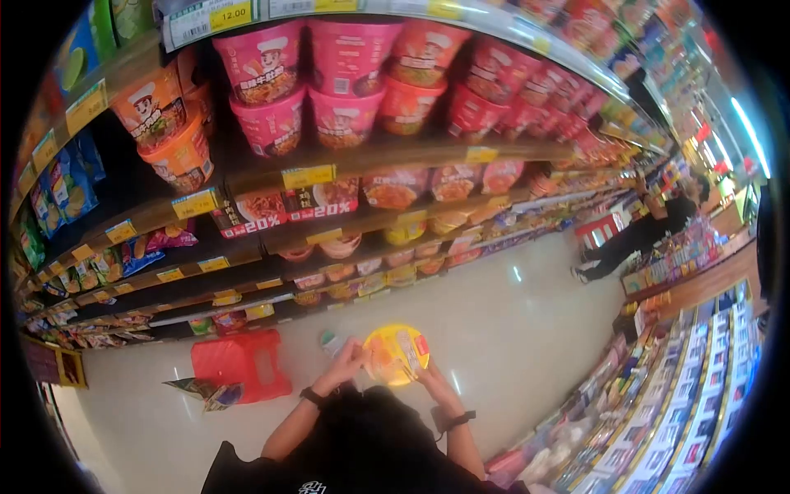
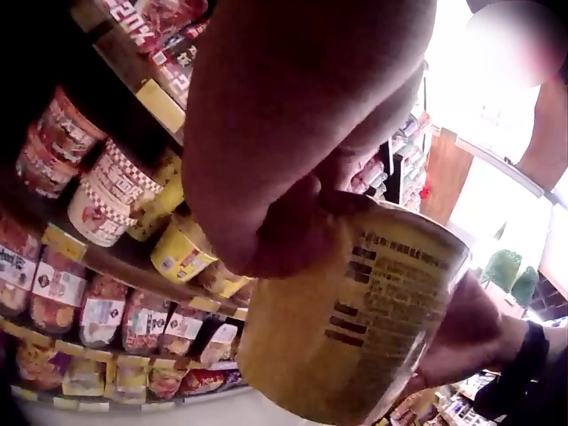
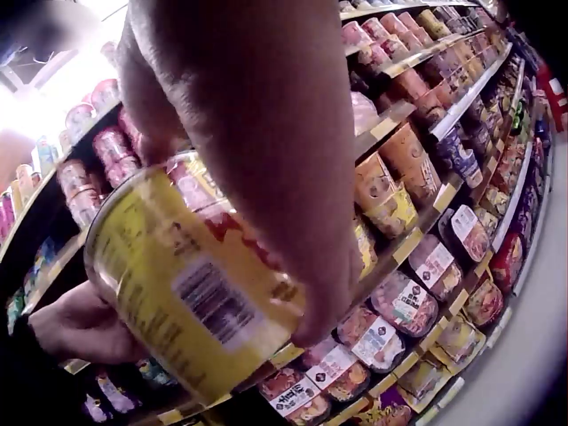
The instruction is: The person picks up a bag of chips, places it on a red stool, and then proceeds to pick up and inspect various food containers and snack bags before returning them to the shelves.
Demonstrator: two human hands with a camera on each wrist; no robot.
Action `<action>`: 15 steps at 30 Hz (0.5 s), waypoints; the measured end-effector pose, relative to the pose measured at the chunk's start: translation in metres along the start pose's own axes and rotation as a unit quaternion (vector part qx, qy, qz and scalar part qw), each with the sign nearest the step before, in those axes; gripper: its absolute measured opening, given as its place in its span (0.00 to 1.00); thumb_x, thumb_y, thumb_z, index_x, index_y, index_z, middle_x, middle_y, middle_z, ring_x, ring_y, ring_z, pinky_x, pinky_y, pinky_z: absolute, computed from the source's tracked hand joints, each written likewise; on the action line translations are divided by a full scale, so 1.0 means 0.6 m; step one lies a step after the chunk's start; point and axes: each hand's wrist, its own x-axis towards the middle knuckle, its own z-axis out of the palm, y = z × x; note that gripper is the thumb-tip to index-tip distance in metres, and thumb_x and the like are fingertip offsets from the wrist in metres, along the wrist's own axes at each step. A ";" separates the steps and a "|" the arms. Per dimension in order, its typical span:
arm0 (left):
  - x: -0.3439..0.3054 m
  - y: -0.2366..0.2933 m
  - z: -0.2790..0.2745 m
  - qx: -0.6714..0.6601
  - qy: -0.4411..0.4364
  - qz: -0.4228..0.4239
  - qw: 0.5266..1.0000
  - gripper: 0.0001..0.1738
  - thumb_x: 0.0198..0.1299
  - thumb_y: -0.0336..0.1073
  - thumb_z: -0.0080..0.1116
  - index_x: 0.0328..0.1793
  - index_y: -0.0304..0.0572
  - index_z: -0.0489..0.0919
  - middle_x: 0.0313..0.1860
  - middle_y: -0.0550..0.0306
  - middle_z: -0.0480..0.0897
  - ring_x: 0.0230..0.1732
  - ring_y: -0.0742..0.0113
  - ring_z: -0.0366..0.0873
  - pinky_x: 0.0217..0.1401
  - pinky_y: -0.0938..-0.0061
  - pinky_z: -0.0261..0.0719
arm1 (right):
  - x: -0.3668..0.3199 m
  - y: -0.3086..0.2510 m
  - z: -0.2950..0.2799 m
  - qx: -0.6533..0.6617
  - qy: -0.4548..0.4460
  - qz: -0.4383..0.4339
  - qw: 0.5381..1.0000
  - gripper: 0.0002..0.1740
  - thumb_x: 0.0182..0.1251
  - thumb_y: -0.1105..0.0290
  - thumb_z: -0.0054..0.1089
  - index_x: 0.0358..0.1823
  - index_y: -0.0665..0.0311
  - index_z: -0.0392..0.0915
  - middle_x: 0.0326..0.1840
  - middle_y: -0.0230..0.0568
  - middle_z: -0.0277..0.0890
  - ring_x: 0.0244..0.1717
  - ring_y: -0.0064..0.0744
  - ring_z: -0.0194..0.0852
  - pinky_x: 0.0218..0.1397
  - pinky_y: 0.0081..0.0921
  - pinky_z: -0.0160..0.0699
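Observation:
A yellow instant noodle tub (image 1: 397,354) is held between both hands in front of the chest, its round lid facing up toward the head camera. My left hand (image 1: 352,356) grips it at the left edge, fingers curled near the rim. On the opposite side, my right hand (image 1: 436,385) holds the tub's wall with bent fingers. Small print covers the tub's side (image 2: 377,311) in the left wrist view; a barcode (image 3: 217,302) shows in the right wrist view. Each hand's forward fingers are partly hidden behind the tub in the other's wrist view.
Shelves (image 1: 309,177) of pink and orange noodle tubs (image 1: 263,66) rise ahead. A red plastic stool (image 1: 267,370) stands on the floor at left, a packet (image 1: 210,395) by it. A person (image 1: 650,226) is farther down the aisle, and another display (image 1: 658,395) lines the right.

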 end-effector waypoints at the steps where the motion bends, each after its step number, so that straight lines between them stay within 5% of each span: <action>1: 0.029 -0.002 -0.016 0.024 0.002 -0.001 1.000 0.12 0.71 0.40 0.55 0.46 0.43 0.67 0.33 0.65 0.72 0.34 0.80 0.69 0.34 0.82 0.69 | 0.026 -0.009 -0.004 -0.010 -0.019 0.008 1.000 0.39 0.73 0.63 0.50 0.79 0.66 0.44 0.76 0.44 0.54 0.75 0.33 0.52 0.75 0.33 0.54; 6: 0.135 0.039 -0.061 0.010 -0.002 0.007 1.000 0.16 0.69 0.39 0.58 0.56 0.43 0.67 0.40 0.62 0.75 0.41 0.76 0.73 0.40 0.79 0.75 | 0.168 -0.025 -0.023 0.036 -0.018 -0.011 0.999 0.38 0.74 0.61 0.51 0.79 0.64 0.45 0.76 0.42 0.56 0.74 0.34 0.54 0.74 0.35 0.56; 12: 0.221 0.072 -0.058 -0.018 -0.024 -0.057 0.998 0.46 0.65 0.41 0.63 0.82 0.58 0.46 0.58 0.54 0.74 0.54 0.67 0.73 0.53 0.71 0.81 | 0.275 -0.069 -0.038 0.169 0.015 -0.008 0.985 0.34 0.74 0.62 0.49 0.77 0.60 0.50 0.71 0.40 0.63 0.70 0.35 0.62 0.72 0.38 0.61; 15: 0.270 0.088 -0.041 -0.072 -0.026 -0.080 0.994 0.47 0.66 0.40 0.62 0.83 0.59 0.44 0.63 0.54 0.71 0.58 0.66 0.73 0.55 0.68 0.80 | 0.325 -0.079 -0.070 0.188 0.042 0.009 0.981 0.31 0.74 0.64 0.46 0.75 0.64 0.54 0.69 0.42 0.65 0.67 0.33 0.65 0.70 0.31 0.63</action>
